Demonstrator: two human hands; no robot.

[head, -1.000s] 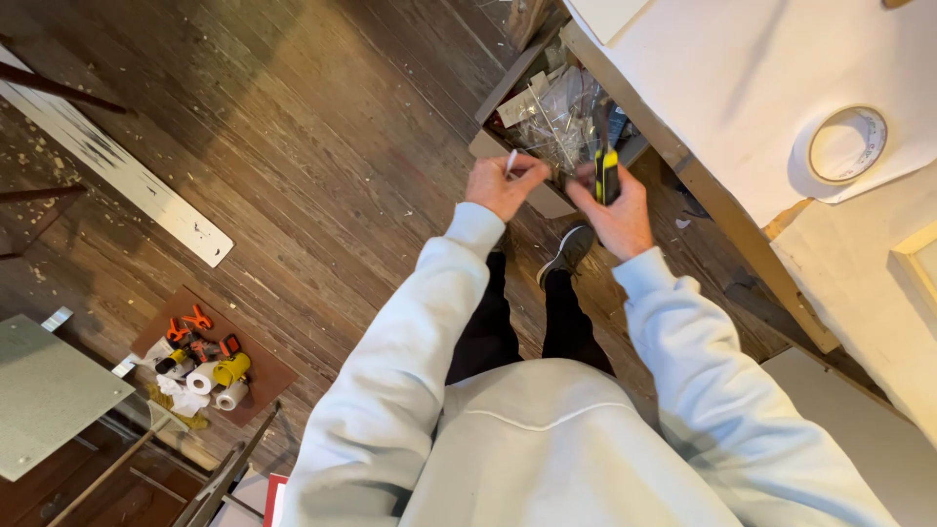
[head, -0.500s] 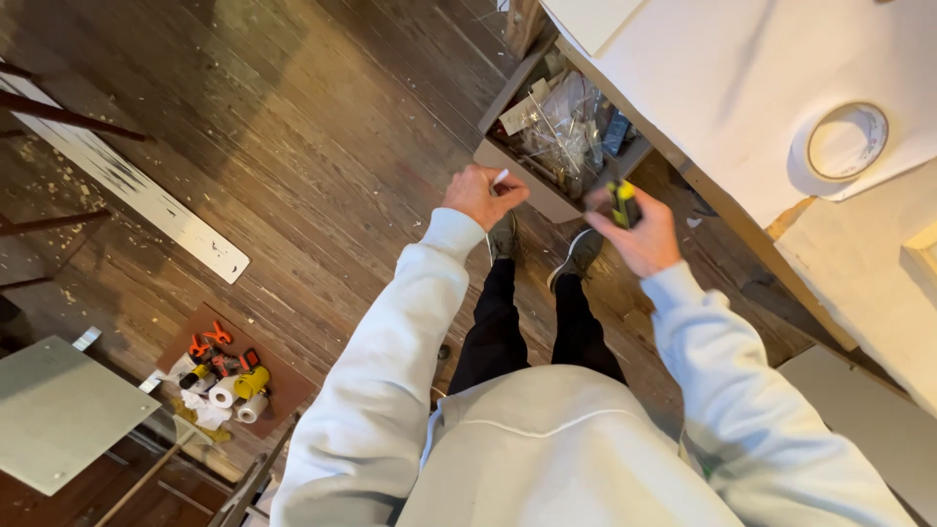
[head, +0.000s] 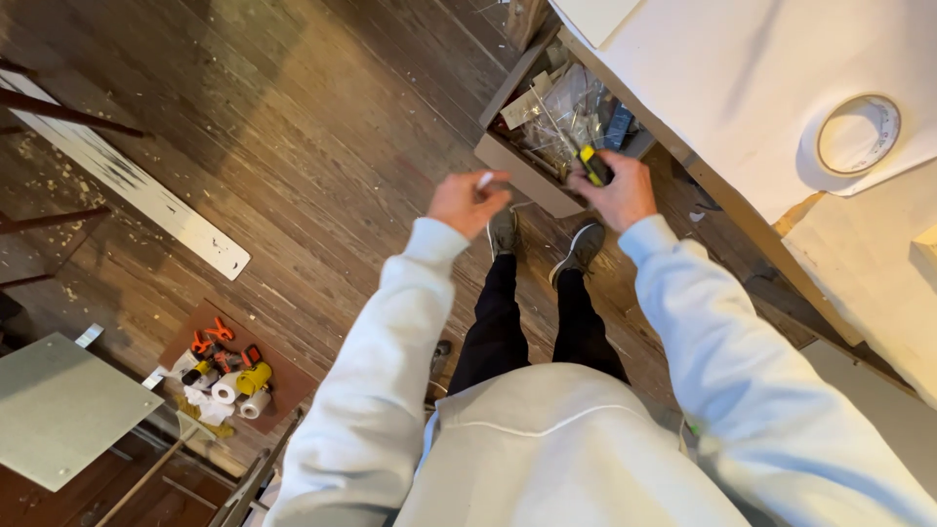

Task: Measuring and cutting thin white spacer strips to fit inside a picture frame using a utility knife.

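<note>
I look straight down over my pale sweatshirt and dark trousers. My left hand pinches a small white object between its fingertips, above the wooden floor. My right hand grips a yellow-and-black tool and hangs at the edge of an open drawer filled with clear plastic bags and small hardware. The two hands are apart, with my shoes on the floor below them.
A white-covered worktop with a roll of tape runs along the right. A long white board lies on the floor at left. Tape rolls and orange tools sit on a brown mat next to a grey panel.
Both hands have pulled back from the drawer and moved apart. The left hand went left with the small white object; the right kept the yellow-and-black tool.
</note>
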